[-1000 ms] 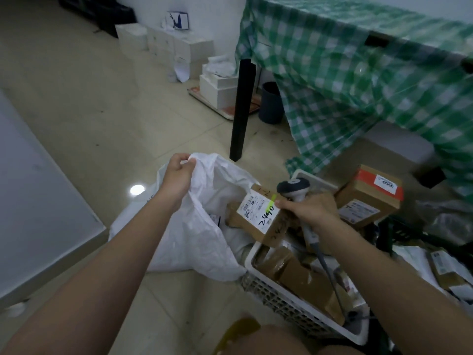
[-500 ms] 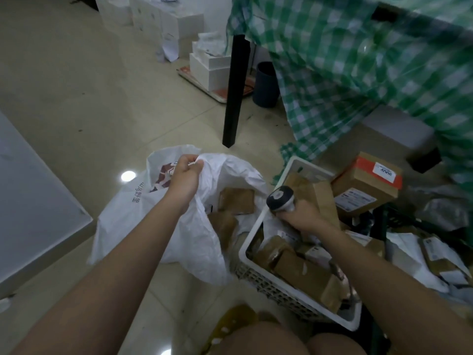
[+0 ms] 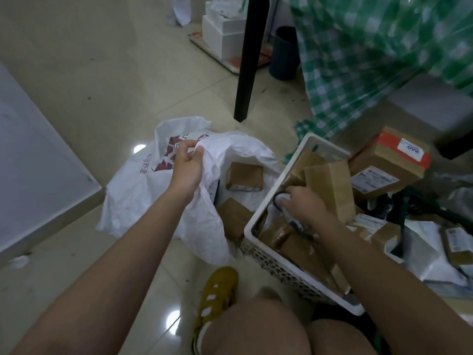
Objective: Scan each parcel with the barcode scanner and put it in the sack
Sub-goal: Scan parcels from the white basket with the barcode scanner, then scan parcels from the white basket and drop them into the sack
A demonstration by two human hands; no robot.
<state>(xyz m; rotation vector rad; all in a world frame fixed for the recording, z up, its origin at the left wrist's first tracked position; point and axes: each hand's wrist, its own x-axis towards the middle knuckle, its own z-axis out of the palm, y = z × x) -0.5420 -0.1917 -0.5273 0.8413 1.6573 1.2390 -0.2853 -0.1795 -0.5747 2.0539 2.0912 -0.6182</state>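
White plastic sack is pinched at its rim by the left hand, so the mouth is kept wide for dropping parcels in; brown parcels already lie inside. The right hand is curled round the barcode scanner down in the white basket, apparently reaching among cardboard parcels for the next one.

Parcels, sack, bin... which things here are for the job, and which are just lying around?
For the job: sack, scanner, parcels in the basket, left hand, right hand.
Lying about: dark bin, white boxes, checked cloth, yellow shoe.
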